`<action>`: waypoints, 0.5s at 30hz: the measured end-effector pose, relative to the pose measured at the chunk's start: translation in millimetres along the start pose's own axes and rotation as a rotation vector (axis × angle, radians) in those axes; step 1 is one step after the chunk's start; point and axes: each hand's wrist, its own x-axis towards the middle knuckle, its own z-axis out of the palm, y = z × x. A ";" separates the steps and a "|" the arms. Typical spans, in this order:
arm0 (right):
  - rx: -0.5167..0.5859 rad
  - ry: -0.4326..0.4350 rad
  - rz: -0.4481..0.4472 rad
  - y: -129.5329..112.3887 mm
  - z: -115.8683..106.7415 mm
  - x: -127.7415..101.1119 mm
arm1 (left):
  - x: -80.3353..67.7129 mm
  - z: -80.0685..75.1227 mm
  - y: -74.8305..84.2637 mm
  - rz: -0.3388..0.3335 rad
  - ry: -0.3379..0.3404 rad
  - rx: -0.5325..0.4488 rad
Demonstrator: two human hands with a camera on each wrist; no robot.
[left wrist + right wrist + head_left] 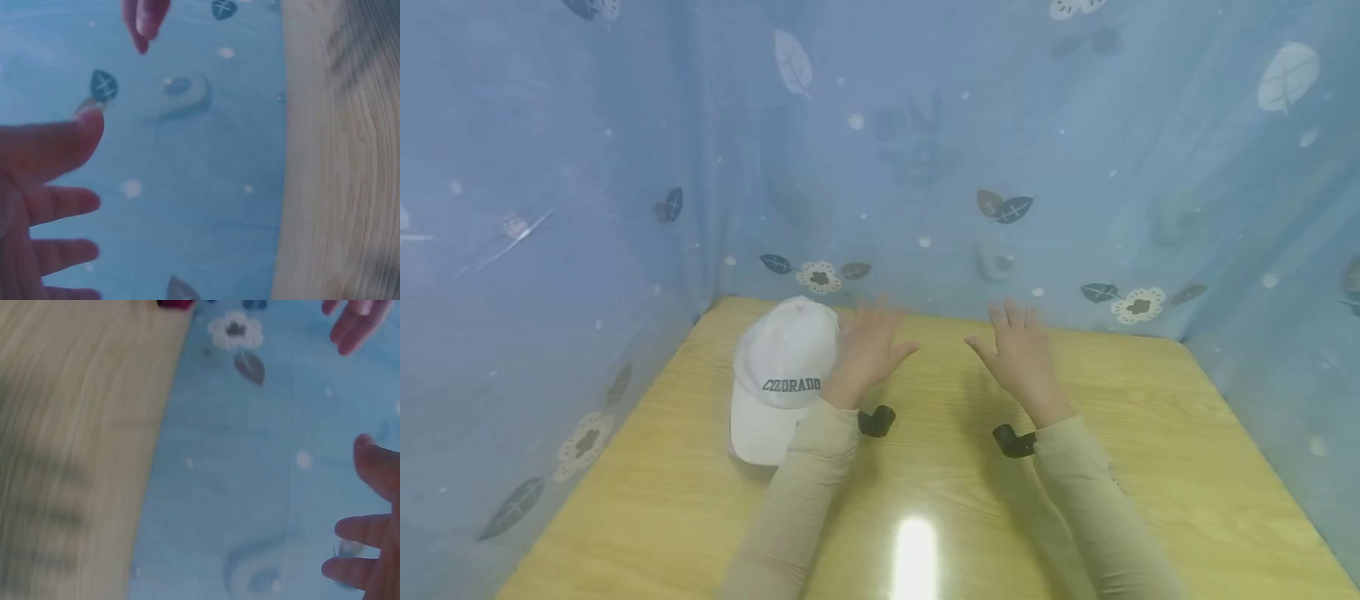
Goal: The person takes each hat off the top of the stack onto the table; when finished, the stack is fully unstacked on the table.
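A pale wooden table (1150,433) sits walled by blue leaf-and-flower cloth (1075,167). Both the left hand (868,346) and the right hand (1022,354) hover above it with fingers spread, holding nothing. A white "COLORADO" cap (778,375) lies just beside the left hand.

— Left hand (868,350)? Raised, fingers straight and spread, holding nothing.
— Right hand (1021,354)? Same pose, just beside the left, palms facing, thumbs inward, sleeves to both wrists.
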 end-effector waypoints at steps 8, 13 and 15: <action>0.152 0.029 -0.103 -48.2 22.4 10.3 | -42.3 -28.4 -50.5 -0.043 0.009 -0.085; 0.265 0.074 -0.193 -82.4 43.7 11.2 | -74.5 -40.5 -90.1 -0.084 0.097 -0.108; 0.302 0.069 -0.205 -95.9 53.4 10.3 | -86.6 -41.2 -105.8 -0.087 0.137 -0.089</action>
